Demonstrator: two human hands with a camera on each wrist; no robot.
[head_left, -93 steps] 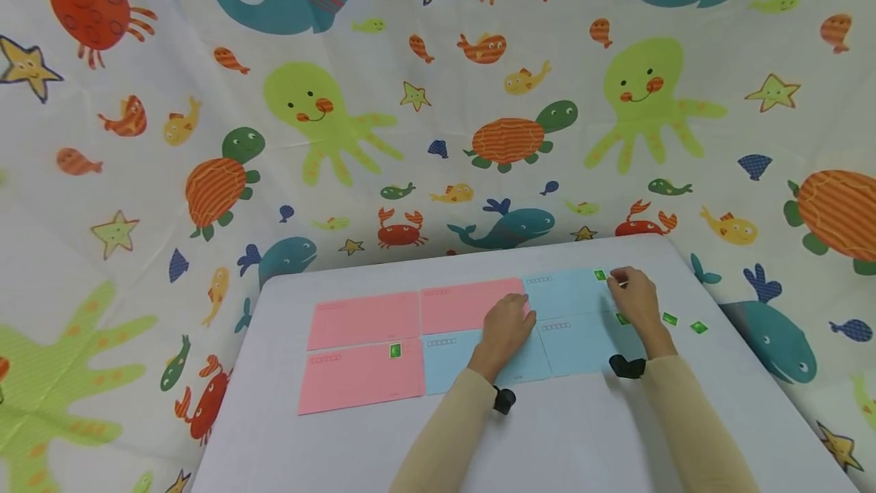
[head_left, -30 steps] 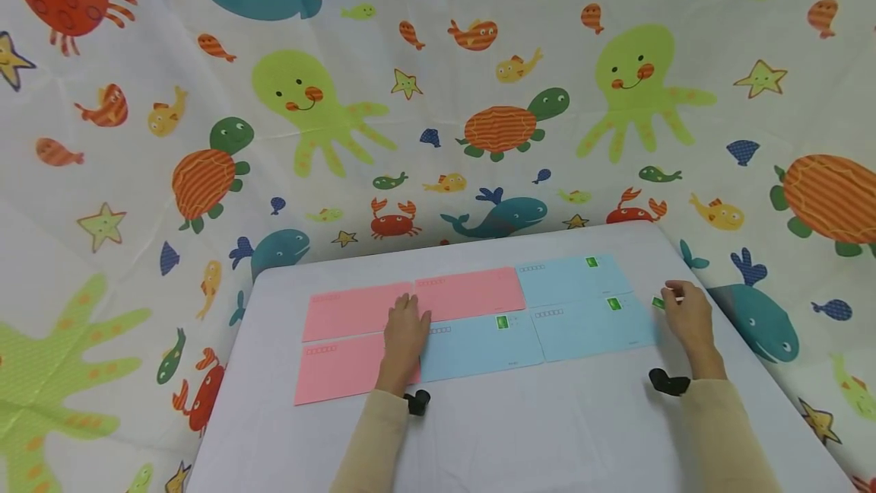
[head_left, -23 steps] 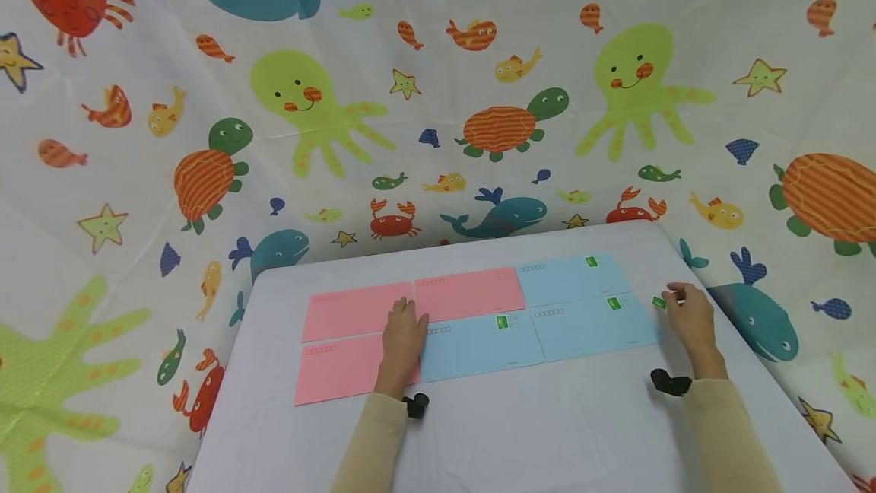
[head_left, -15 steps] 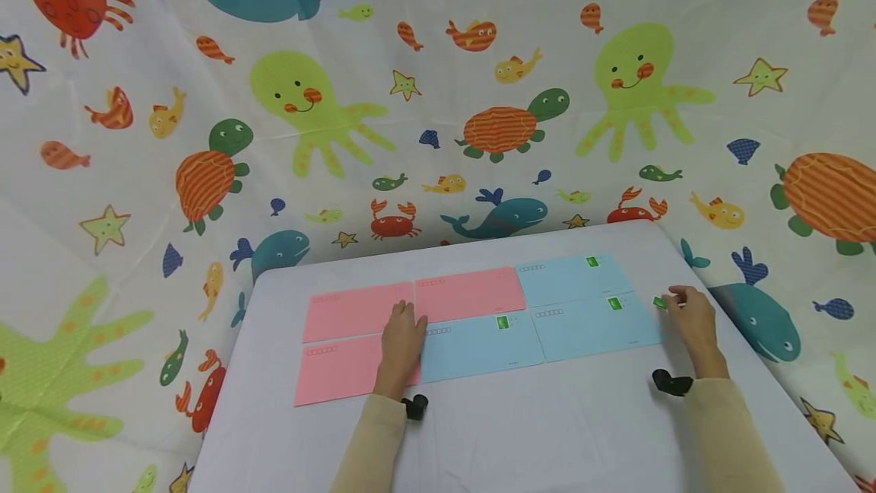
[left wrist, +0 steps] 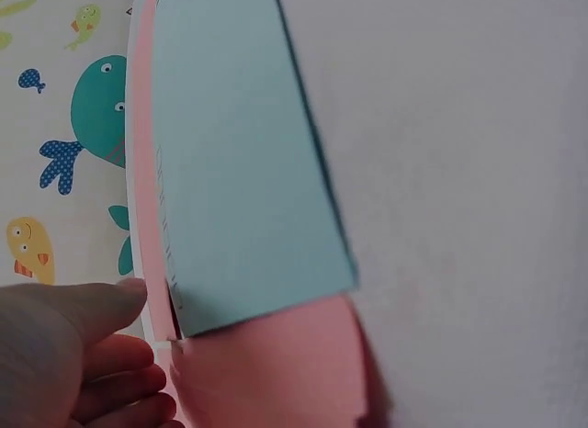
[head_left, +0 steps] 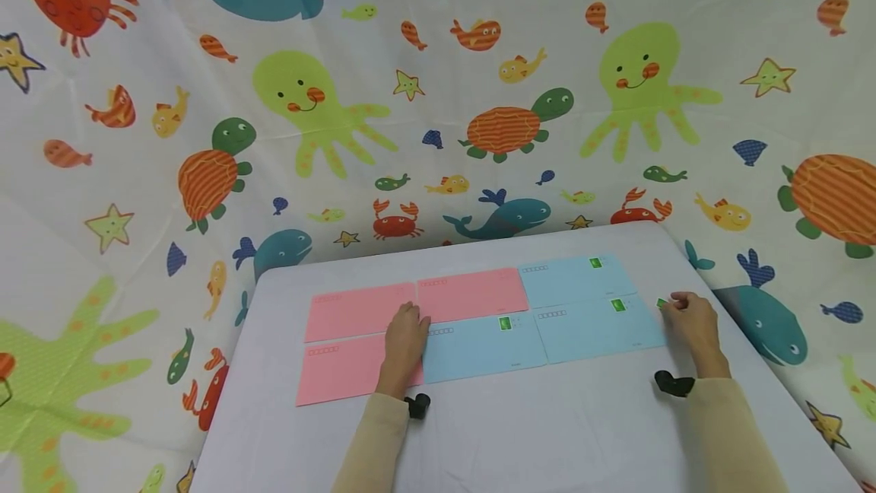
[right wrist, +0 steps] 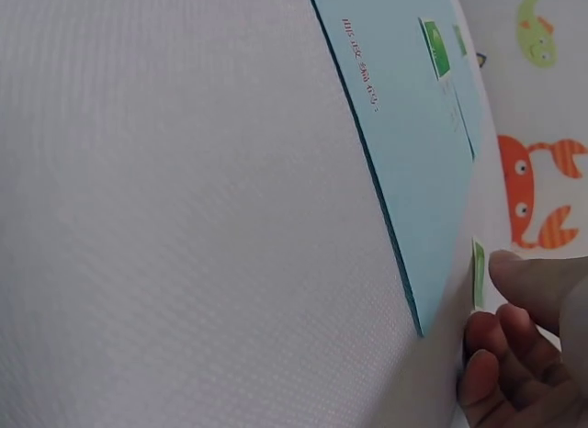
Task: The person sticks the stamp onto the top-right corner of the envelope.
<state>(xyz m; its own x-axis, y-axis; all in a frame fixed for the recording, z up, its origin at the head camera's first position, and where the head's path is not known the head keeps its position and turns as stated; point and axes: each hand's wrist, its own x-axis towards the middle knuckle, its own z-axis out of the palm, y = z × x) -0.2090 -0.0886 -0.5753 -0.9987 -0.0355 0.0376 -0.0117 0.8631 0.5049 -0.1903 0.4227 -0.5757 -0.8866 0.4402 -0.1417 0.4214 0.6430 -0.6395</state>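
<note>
In the head view, six envelopes lie flat in two rows on a white-covered table (head_left: 541, 432): a far-left pink envelope (head_left: 356, 312), a far-middle pink envelope (head_left: 472, 294) and a near-left pink envelope (head_left: 338, 371), then a far-right blue envelope (head_left: 568, 285), a near-middle blue envelope (head_left: 479, 350) and a near-right blue envelope (head_left: 591, 337). Each blue one bears a green stamp toward its far right corner: the far-right stamp (head_left: 595, 262), the near-middle stamp (head_left: 505, 323) and the near-right stamp (head_left: 619, 305). The two hands are well apart. The left hand (head_left: 405, 337) rests over the pink envelopes, its fingers loose and pointing to the far side. The right hand (head_left: 693, 319) is right of the blue envelopes, its fingertips just beside a loose green stamp (head_left: 660, 302), partly hidden by them. Behind the table hangs a sea-animal curtain (head_left: 424, 128). In the left wrist view, the thumb reaches out, separate from the softly bent fingers, near where pink and blue envelopes meet. In the right wrist view, the loose stamp sits just past the thumb tip, off the blue envelope's right end; the other fingers curl below, and I cannot tell whether they pinch anything.
</note>
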